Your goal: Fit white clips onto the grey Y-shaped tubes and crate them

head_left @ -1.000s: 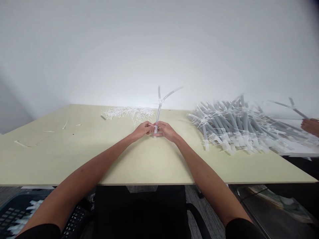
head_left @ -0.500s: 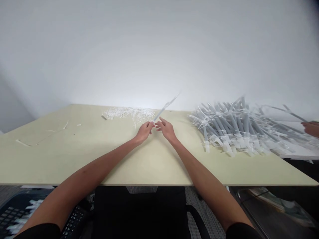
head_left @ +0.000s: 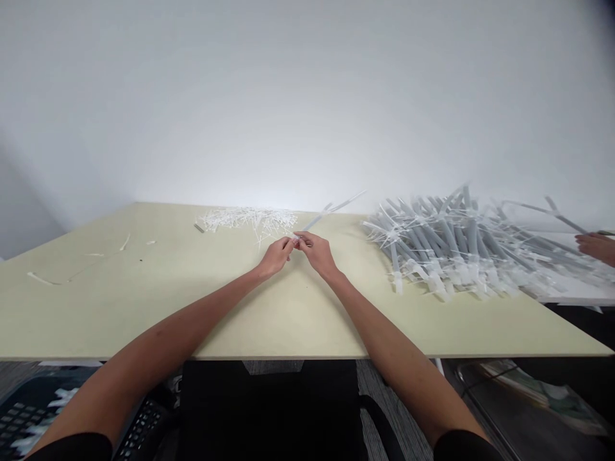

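Note:
My left hand [head_left: 276, 256] and my right hand [head_left: 314, 251] meet at the middle of the pale yellow table [head_left: 144, 288]. Both pinch the near end of a thin grey tube with a white cable tie [head_left: 323, 215], which slants away low towards the right. Just beyond the hands lies a scatter of loose white cable ties [head_left: 245, 218].
A big heap of grey tubes bound with white ties [head_left: 451, 250] covers the right of the table. Another person's hand [head_left: 596, 246] holds a tube at the far right edge. A dark crate with white ties [head_left: 29, 416] sits on the floor at lower left.
The tube stood nearly upright a second ago; it has tipped down to a low slant towards the right. My hands moved slightly farther away, parted briefly, and closed on its end again.

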`<state>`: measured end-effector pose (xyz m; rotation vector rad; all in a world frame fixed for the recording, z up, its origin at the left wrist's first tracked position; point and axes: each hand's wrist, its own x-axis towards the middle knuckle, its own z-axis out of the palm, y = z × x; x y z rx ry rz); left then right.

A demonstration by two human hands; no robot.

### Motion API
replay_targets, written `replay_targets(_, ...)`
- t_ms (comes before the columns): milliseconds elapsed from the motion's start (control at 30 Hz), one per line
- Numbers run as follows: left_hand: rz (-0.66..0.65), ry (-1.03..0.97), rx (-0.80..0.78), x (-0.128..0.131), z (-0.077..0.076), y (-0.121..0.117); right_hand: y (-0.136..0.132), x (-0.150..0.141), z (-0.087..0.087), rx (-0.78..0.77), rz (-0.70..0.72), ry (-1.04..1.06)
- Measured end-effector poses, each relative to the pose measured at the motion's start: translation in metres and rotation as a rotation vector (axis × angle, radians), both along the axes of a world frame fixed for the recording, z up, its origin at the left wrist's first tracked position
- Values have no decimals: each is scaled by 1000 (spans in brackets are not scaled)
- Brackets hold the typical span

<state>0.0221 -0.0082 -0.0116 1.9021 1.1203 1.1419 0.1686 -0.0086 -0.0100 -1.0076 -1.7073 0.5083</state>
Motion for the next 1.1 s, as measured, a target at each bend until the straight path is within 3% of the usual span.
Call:
replay_targets(433, 5, 73, 19, -1, 1, 0, -1, -2, -2, 6, -62, -103)
replay_targets(1100, 57, 39, -14, 2, -1, -1, -3, -5, -2, -157, 113, 231)
